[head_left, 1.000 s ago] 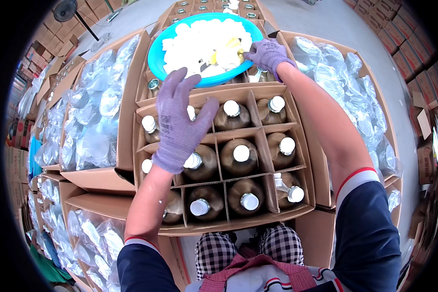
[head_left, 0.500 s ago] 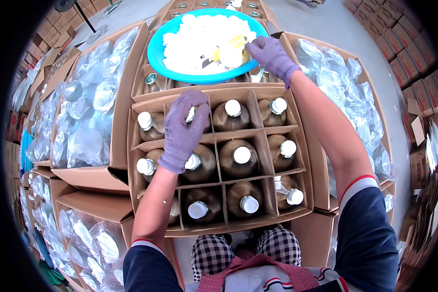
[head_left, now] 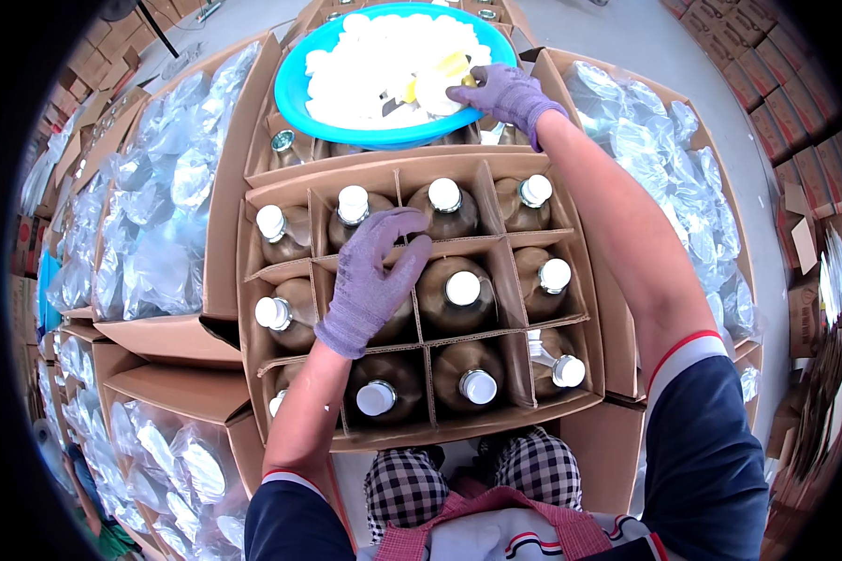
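My left hand (head_left: 376, 279), in a purple-grey glove, hovers over the divided carton (head_left: 419, 436), thumb and fingers curved apart with nothing visible between them. It partly hides a bottle in the middle row. The carton's cells hold large brown-looking bottles (head_left: 457, 292) topped with white caps (head_left: 462, 288). My right hand (head_left: 507, 93), gloved alike, reaches over the right rim of a blue basin (head_left: 295, 105). Its thumb and forefinger are spread at a heap of white caps (head_left: 384, 70), overexposed to near white, with some yellow pieces (head_left: 454, 64) among them.
Open cartons of plastic-wrapped items flank the work, one at left (head_left: 173, 187) and one at right (head_left: 646, 159). Another carton of bottles (head_left: 285, 150) lies under the basin. Stacked boxes (head_left: 795, 112) line the right side, and a person's arm (head_left: 84, 496) shows at lower left.
My left hand has come away from a cap in the back row and moved nearer and slightly right. My right hand has shifted slightly left, deeper over the basin, its thumb and forefinger parting.
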`<act>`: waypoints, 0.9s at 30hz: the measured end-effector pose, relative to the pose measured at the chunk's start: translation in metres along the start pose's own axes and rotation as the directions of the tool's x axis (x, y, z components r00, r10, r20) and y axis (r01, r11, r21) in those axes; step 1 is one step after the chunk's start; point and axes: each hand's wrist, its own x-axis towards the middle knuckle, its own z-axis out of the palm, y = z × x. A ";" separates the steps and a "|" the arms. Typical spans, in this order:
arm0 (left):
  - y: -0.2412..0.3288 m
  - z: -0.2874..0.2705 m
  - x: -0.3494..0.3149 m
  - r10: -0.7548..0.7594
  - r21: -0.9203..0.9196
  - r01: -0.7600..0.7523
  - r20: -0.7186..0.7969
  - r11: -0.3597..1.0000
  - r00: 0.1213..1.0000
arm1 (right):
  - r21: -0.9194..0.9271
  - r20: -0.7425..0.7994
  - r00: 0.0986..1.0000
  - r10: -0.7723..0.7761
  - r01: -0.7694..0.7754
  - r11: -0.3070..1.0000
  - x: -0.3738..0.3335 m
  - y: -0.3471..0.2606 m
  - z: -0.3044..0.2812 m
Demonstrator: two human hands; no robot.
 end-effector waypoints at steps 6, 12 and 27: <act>-0.003 -0.009 0.046 -0.152 -0.144 0.141 -0.072 0.979 0.986 | 0.170 -0.172 0.985 -0.032 0.062 0.984 -0.002 0.003 0.012; -0.048 0.004 0.155 -0.128 0.808 0.063 0.016 0.585 0.992 | 0.098 -0.356 0.904 -0.238 0.290 0.952 -0.006 0.016 0.030; 0.062 -0.016 0.059 -0.011 -0.259 -0.052 -0.238 0.965 0.971 | 0.895 -0.436 0.888 -0.147 0.445 0.033 -0.188 -0.019 -0.003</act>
